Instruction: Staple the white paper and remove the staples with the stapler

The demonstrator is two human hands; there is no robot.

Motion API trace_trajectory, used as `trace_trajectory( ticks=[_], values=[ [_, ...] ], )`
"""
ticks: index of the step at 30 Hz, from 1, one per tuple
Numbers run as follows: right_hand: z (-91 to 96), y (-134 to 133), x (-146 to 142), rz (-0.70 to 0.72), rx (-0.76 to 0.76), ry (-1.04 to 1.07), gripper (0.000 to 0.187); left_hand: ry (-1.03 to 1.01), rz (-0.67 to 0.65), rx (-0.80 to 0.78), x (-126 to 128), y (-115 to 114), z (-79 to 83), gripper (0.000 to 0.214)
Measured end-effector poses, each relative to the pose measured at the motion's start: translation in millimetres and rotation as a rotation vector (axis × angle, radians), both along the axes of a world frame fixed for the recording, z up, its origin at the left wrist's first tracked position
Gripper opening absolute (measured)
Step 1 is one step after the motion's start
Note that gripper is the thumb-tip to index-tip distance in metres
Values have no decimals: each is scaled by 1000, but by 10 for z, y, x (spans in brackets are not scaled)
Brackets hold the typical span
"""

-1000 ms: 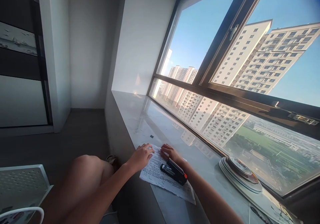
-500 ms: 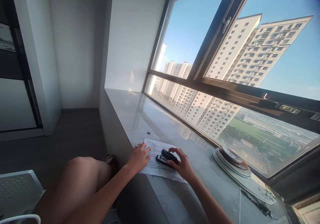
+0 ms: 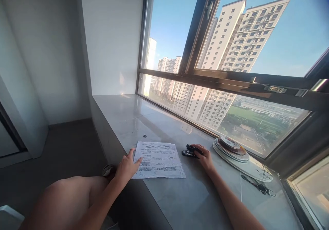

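A printed sheet of paper (image 3: 158,159) lies flat on the grey stone window ledge (image 3: 180,199). My left hand (image 3: 127,166) rests on the sheet's left edge, its fingers curled with the fingertips pressing the paper. To the right of the sheet my right hand (image 3: 203,157) is wrapped round a black stapler (image 3: 189,151), which sits on the ledge just beside the paper. My bare knee shows at the lower left, below the ledge.
A stack of decorated plates (image 3: 232,149) stands right of the stapler, by the window. A pair of glasses (image 3: 258,186) lies near the plates. A small dark bit (image 3: 144,136) sits on the ledge beyond the paper. Large window panes run along the ledge's far side.
My right hand took hold of the stapler on the paper and moved it right, onto the ledge beside the sheet. The left hand slid to the paper's left edge. The view turned right.
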State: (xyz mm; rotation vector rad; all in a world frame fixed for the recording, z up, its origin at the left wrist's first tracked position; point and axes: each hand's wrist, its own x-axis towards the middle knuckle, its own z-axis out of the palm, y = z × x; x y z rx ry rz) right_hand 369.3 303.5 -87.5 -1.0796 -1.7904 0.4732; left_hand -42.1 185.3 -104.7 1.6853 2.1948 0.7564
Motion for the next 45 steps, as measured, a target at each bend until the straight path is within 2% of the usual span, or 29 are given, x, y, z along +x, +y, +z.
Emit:
trace_trajectory(
  ticks=[3, 6, 8, 13, 17, 22, 27, 32, 38, 45],
  values=[
    [16, -51, -146, 123, -18, -13, 31, -10, -56, -32, -53, 13, 14, 57],
    [74, -134, -375, 247, 8, -87, 34, 29, -57, -21, -84, 11, 43, 53],
    [104, -184, -479, 279, 35, -136, 36, 59, -51, -18, -92, 6, 74, 51],
    [122, -257, -562, 265, 116, -241, 39, 107, -55, -30, -68, -15, 174, 51],
    [147, -321, -650, 283, 169, -310, 38, 79, -18, -126, -10, -33, 279, 55],
    [154, -379, -776, 230, 196, -353, 34, 87, -17, -139, 85, -57, 361, 47],
    [101, -364, -764, 149, 238, -409, 41, 61, -33, -132, 138, -81, 356, 43],
    [63, -361, -753, 133, 275, -453, 46, 71, -1, -111, 144, -83, 323, 38],
    [77, -389, -802, 122, 290, -508, 48, 87, -28, -73, 157, -74, 270, 31],
    [91, -400, -826, 98, 291, -534, 49, 51, -34, -105, 160, -92, 286, 32]
  ],
)
